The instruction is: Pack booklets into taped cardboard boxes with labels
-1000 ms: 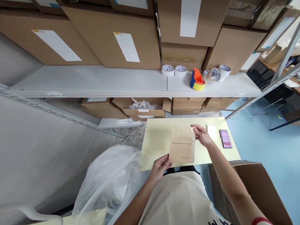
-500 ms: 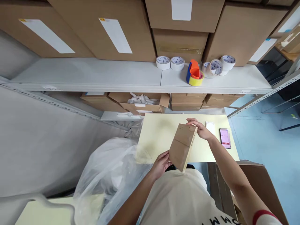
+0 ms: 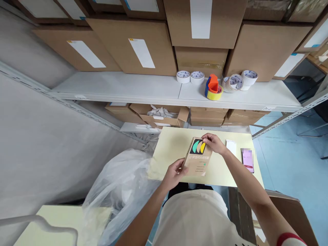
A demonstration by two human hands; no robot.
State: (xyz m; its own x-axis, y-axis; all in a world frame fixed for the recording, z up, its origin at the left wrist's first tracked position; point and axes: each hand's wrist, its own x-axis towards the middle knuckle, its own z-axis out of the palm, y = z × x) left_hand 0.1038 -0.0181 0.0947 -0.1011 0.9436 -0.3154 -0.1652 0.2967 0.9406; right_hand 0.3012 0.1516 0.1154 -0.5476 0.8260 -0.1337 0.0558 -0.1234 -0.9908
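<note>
I hold a thin brown book (image 3: 197,157) over a small pale yellow table (image 3: 171,150). Its cover faces up, with a dark patch of teal, tan and yellow leaf shapes and printed text. My left hand (image 3: 174,173) grips its near left corner. My right hand (image 3: 214,143) pinches its far right corner. Both hands are closed on the book.
A phone (image 3: 247,159) and a white card (image 3: 231,146) lie on the table's right side. A clear plastic bag (image 3: 120,191) bulges at my left. Tape rolls (image 3: 191,77) and an orange tape dispenser (image 3: 213,87) sit on the white shelf, under stacked cardboard boxes. An open carton (image 3: 289,218) stands at my right.
The book has been turned over in my hands: its plain back showed a second ago, then its edge, and now the printed front cover faces up.
</note>
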